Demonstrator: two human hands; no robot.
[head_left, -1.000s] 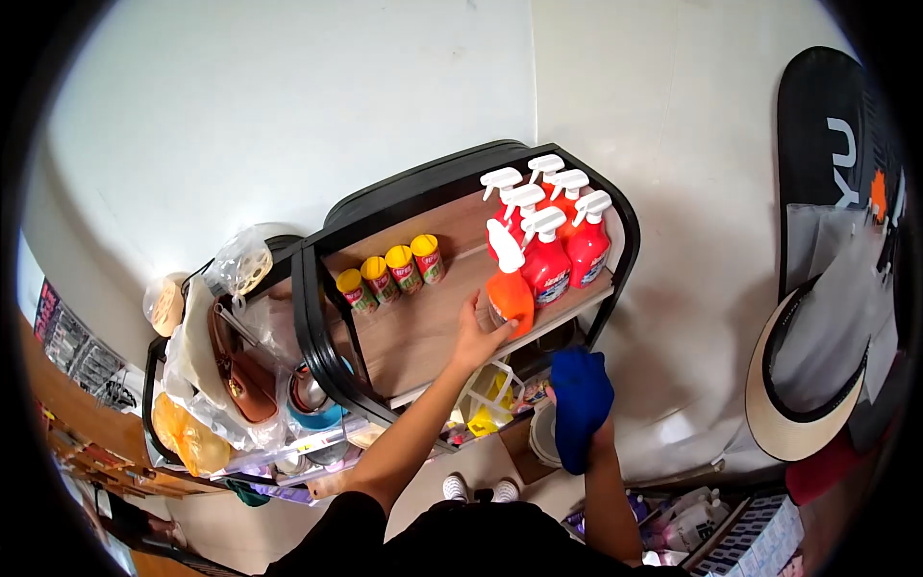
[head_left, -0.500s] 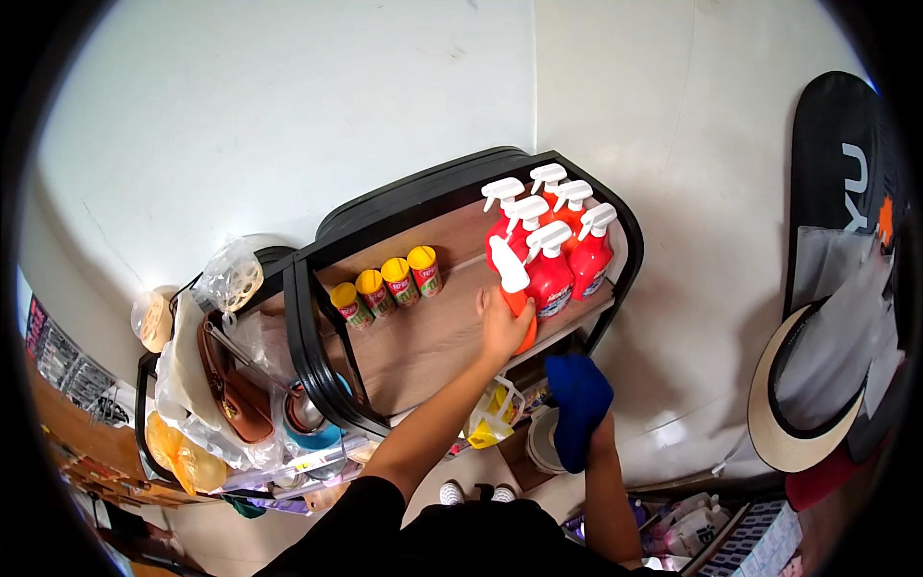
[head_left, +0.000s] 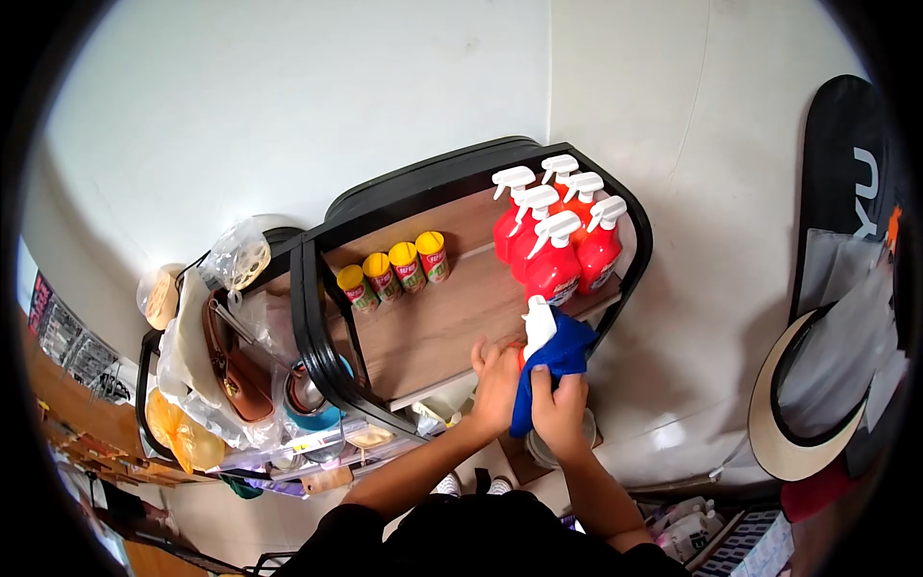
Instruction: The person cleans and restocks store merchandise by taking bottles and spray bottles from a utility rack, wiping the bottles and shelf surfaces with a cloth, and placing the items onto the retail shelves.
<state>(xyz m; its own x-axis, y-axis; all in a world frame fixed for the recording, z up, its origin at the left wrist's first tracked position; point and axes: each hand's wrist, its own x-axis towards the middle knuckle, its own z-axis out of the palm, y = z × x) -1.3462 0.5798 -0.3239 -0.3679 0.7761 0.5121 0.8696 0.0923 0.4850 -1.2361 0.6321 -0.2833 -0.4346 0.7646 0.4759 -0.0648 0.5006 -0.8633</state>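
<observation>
- The bottle point(head_left: 539, 329) is clasped by the left hand point(head_left: 497, 385), whose fingers appear closed around its body, with one fingertip raised clear; the far side of the grip is hidden
- The cloth point(head_left: 574, 338) is clamped by the right hand point(head_left: 560, 409), with thumb and fingers bent over its folds
- The bottle is held tilted just in front of the edge of the shelf point(head_left: 433, 337); its white sprayer is left exposed, while its body is almost wholly covered by hand and cloth
- The step in hand is judged to be wiping, the cloth being held alongside the bottle by one hand while the bottle is steadied by the other
- For the next move, a firm left grip is called for, with the cloth pressed round the body and the trigger left unsqueezed
- Six other bottles point(head_left: 553, 272) are grouped upright at the right end of the shelf, near the sprayer; whether they are touched by it cannot be told
- Four cans point(head_left: 408, 267) are lined up farther left, well apart from the hands
- Below, a bucket point(head_left: 588, 425) is partly hidden by the right hand
- On the far right, a hat point(head_left: 769, 413) is seen by the wall
</observation>
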